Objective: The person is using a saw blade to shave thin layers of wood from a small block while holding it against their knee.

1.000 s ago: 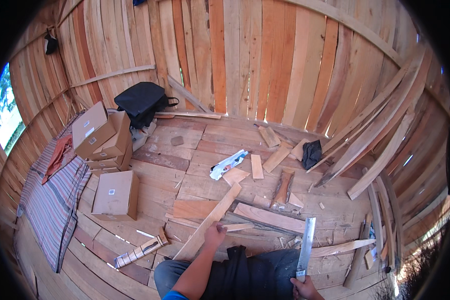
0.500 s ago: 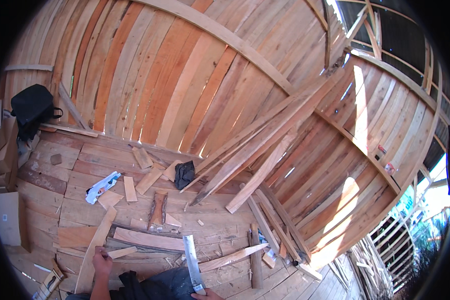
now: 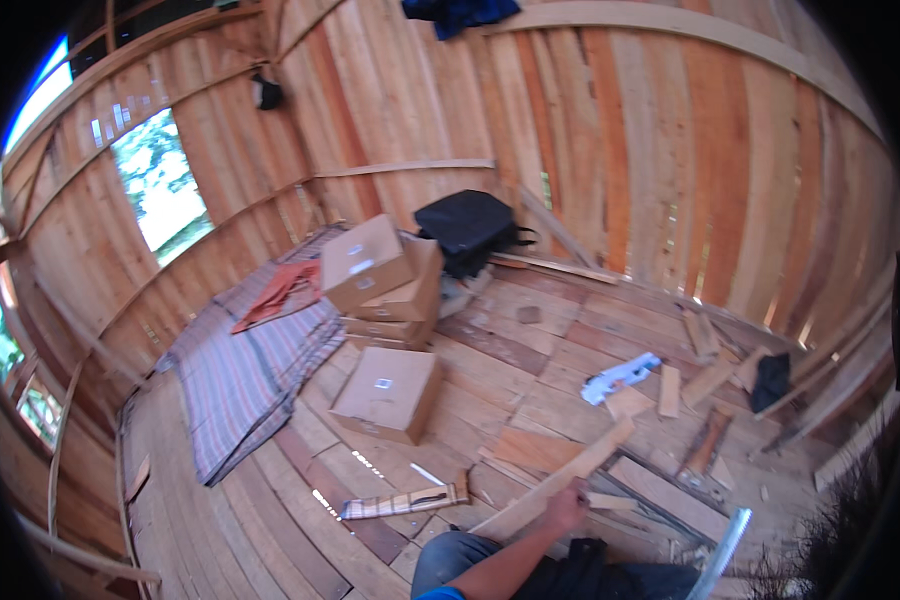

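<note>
My left hand is closed around the edge of a long wooden board that slants over the floor beside my knee. A short wood strip points out to the right just past my fingers; whether they touch it I cannot tell. The pale, toothed blade of a hand saw rises at the lower edge, right of my lap. Its handle and my right hand are out of the picture. Several offcuts lie around the board, among them a flat brown piece and a bark-edged block.
Cardboard boxes and a black backpack stand ahead. A striped mat with an orange cloth lies to the left. A white-and-blue plastic wrapper and a black bag are on the plank floor. Long timbers lean at the right.
The view has swung left, bringing in the mat, boxes and window opening. My right hand has left the picture, with only the saw blade showing. My left hand stays at the board.
</note>
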